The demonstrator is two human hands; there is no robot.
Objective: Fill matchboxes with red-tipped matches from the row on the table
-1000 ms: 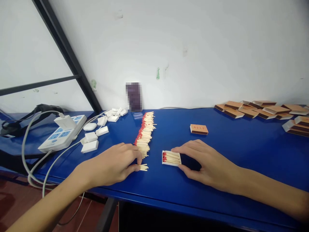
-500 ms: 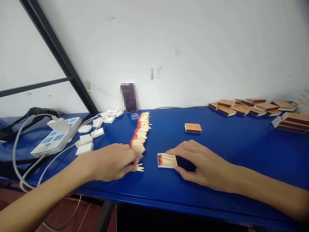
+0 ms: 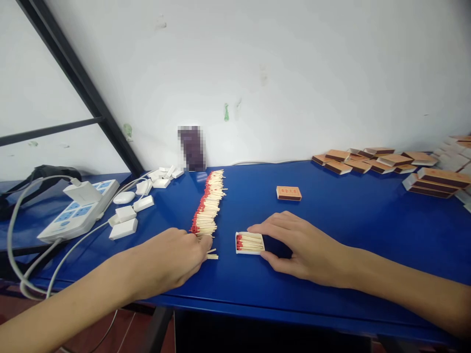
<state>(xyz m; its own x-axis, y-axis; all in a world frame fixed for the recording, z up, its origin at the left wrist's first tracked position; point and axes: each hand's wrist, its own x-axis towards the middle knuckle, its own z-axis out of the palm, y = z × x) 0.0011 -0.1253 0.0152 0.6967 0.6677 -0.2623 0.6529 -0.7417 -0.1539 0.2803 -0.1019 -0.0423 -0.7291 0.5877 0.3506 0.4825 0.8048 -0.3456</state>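
A white matchbox tray (image 3: 238, 251) lies on the blue table, partly filled with red-headed matches whose heads point left. My right hand (image 3: 307, 247) grips its right end between thumb and fingers. My left hand (image 3: 176, 260) is closed in a pinch at the near end of a long row of loose matches (image 3: 209, 206). A few match ends (image 3: 212, 256) stick out beside its fingertips; the heads and the fingertips' exact hold are hidden behind the hand. Behind the tray lies a closed orange matchbox (image 3: 289, 193).
Several orange matchbox sleeves (image 3: 362, 159) are piled by the wall, and more are stacked (image 3: 434, 182) at the right. A power strip (image 3: 79, 211) with cables and white matchbox-sized pieces (image 3: 123, 229) occupy the left. A pixelated dark object (image 3: 193, 149) leans against the wall.
My left hand has turned and shifted slightly, its fingertips now more hidden, still at the near matches. My right hand remains on the tray. The whole view has shifted a little.
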